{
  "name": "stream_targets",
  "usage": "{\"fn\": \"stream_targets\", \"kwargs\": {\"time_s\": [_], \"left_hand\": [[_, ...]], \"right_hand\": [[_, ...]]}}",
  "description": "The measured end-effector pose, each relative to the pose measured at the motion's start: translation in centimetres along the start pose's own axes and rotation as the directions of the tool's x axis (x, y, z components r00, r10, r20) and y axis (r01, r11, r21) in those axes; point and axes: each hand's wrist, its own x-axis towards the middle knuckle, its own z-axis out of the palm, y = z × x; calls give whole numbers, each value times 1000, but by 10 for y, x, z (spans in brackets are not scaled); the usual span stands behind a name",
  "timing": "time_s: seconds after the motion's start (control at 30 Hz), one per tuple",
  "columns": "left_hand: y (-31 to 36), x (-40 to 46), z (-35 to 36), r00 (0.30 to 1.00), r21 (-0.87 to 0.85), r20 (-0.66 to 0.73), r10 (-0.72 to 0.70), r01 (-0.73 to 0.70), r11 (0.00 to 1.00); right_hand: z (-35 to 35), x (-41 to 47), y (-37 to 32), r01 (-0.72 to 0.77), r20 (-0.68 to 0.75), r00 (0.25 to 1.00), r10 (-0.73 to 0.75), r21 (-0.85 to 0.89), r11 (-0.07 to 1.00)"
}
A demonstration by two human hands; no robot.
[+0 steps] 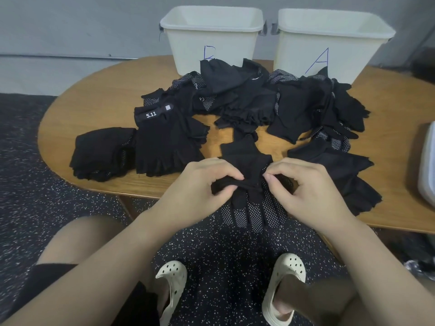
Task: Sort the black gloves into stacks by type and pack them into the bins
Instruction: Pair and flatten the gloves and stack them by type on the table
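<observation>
My left hand [202, 182] and my right hand [306, 187] both pinch a black glove [247, 161] at the table's front edge; a dotted-palm glove [254, 212] hangs below them over the edge. A loose heap of black gloves [247, 97] fills the table's middle. Left of it lie a stack of fingerless gloves [164, 147] topped by one marked 5.11 and another stack [101, 154] further left. A third stack [341, 170] lies at the right. Bin B [211, 36] and bin A [329, 41], both white, stand at the back.
The oval wooden table [82, 109] sits low over a dark speckled floor [35, 184]. A white object [427, 165] shows at the right edge. My knees and two white clogs [171, 278] are below the table edge.
</observation>
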Motion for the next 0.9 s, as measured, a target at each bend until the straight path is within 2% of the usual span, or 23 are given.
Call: {"fn": "stream_targets", "kwargs": {"time_s": [0.17,0.23,0.3,0.4,0.5,0.63,0.73,0.9], "left_hand": [[1,-1,4,999,13,44,-2,1,1000],[4,-1,4,1000,-7,16,-2,2,1000],[6,0,5,999,45,-53,11,-8,999],[3,3,1,997,187,-73,-25,38,982],[-2,3,-3,994,248,61,-87,70,966],[-2,-1,-2,959,352,246,-142,48,935],[-2,-4,1,930,452,292,-223,71,889],[-2,-9,1,912,490,302,-277,101,866]], "right_hand": [[6,-2,-1,-5,-58,998,0,-93,996],[9,-1,-7,5,-105,994,-23,-165,986],[12,-1,-16,7,-113,993,-34,-225,974],[19,1,-28,8,-20,1000,-16,-328,944],[28,2,-33,45,130,992,4,-376,926],[36,-1,-30,92,327,942,73,-462,882],[34,-4,-28,79,367,921,129,-501,862],[26,-8,-29,-2,375,894,245,-544,839]]}}
